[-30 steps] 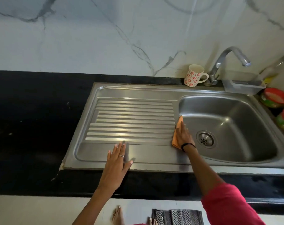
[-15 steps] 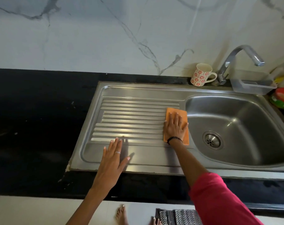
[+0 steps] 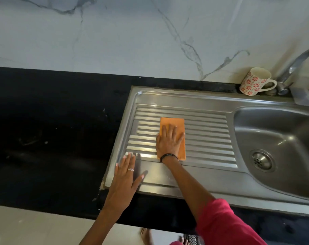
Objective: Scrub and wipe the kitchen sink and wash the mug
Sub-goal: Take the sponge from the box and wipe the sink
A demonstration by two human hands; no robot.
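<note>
2 hands are on the steel sink (image 3: 199, 101), and the wiping turns on where the right hand (image 3: 168, 142) and its cloth sit along the ribbed drainboard (image 3: 208, 137). That hand lies flat, fingers straight and together, pressing the orange cloth (image 3: 175, 122) onto the ribs a little left of the drainboard's middle. The cloth is a rectangle with its long axis running away from the person, across the ribs, which run left to right. Unwiped ribs lie to either side, a short stretch to the left and a longer one to the right toward the basin (image 3: 281, 138). The left hand (image 3: 125, 179) rests flat and spread on the sink's front left corner, just beside the right wrist, bracing and holding nothing. The mug (image 3: 254, 82) stands upright on the black desk (image 3: 52, 129) behind the sink, next to the tap (image 3: 291, 68), well apart from both hands; the right hand is the nearer one

Compared with 1 second ago, the cloth has travelled left: it was then at the basin's left edge, half a second later on the right end of the ribs, and now it sits left of the middle. The left hand has kept its place on the corner, and the mug has not moved
</note>
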